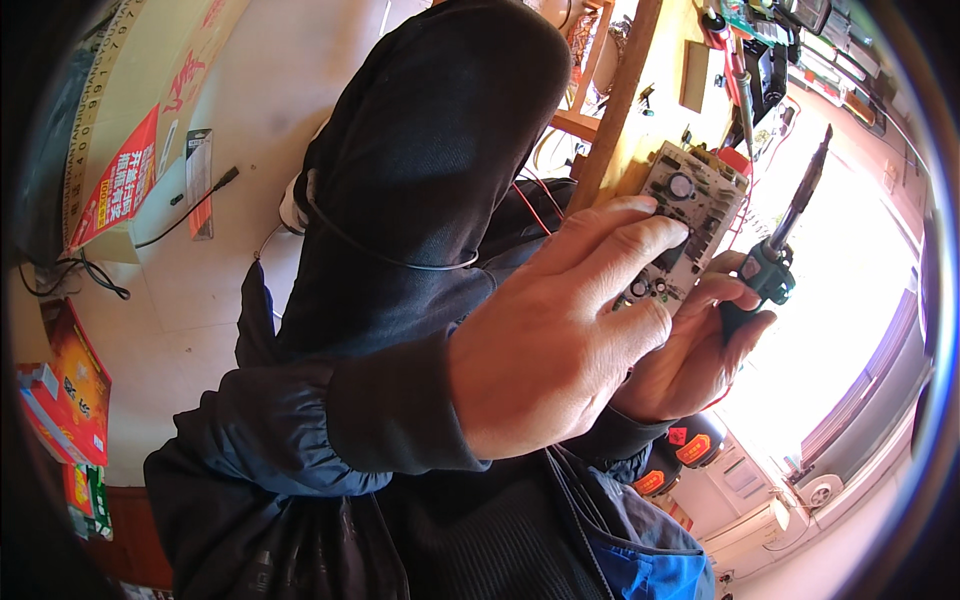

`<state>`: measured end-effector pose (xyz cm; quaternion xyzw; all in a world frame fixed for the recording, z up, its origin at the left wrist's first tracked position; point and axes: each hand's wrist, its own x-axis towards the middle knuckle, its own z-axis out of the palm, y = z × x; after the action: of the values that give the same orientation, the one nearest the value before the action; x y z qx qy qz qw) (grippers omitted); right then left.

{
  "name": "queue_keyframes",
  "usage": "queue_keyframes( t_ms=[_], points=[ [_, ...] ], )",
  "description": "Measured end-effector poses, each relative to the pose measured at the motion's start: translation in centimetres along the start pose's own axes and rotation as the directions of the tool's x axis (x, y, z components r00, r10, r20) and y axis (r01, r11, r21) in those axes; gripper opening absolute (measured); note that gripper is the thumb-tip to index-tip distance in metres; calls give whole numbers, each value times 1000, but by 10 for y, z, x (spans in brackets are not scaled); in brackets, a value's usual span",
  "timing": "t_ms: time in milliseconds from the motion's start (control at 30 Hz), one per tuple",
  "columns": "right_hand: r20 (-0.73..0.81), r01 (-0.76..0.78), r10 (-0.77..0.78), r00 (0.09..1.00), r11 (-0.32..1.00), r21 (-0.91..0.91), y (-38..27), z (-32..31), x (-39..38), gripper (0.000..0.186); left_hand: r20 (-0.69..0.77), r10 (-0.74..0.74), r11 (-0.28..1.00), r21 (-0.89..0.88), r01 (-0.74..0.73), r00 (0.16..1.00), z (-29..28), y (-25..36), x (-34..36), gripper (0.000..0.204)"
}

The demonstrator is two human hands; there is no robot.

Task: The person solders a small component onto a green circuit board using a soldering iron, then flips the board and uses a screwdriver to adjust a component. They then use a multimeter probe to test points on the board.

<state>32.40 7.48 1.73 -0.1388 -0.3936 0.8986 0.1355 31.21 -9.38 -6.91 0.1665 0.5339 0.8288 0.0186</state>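
My left hand (560,330) lies over a circuit board (695,200) at the edge of the wooden bench, its index and middle fingertips pressed on the board and its thumb at the lower end. The board carries capacitors and other small parts. Behind it, to the right, my right hand (690,370) grips the dark green handle of a soldering iron (775,260), whose dark metal tip points up and away from the board. Part of my right hand is hidden behind my left hand and the board.
The wooden bench (640,110) holds tools and wires at top right. My raised dark-clad knee (440,100) is left of it. Cardboard (150,60), a black cable (185,215) and red boxes (75,390) lie on the left. A bright window or doorway (840,350) is at right.
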Motion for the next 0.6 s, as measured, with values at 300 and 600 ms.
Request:
queue_keyframes(
  t_ms=[300,600],
  points=[
    [15,-23,23,1000,1000,17,3,1,-1,42,-29,30,1000,7,-30,999,4,-3,-2,13],
    [54,-62,61,997,998,24,-3,-7,-2,48,-25,74,997,41,-73,997,3,-6,-4,17]
  ],
)
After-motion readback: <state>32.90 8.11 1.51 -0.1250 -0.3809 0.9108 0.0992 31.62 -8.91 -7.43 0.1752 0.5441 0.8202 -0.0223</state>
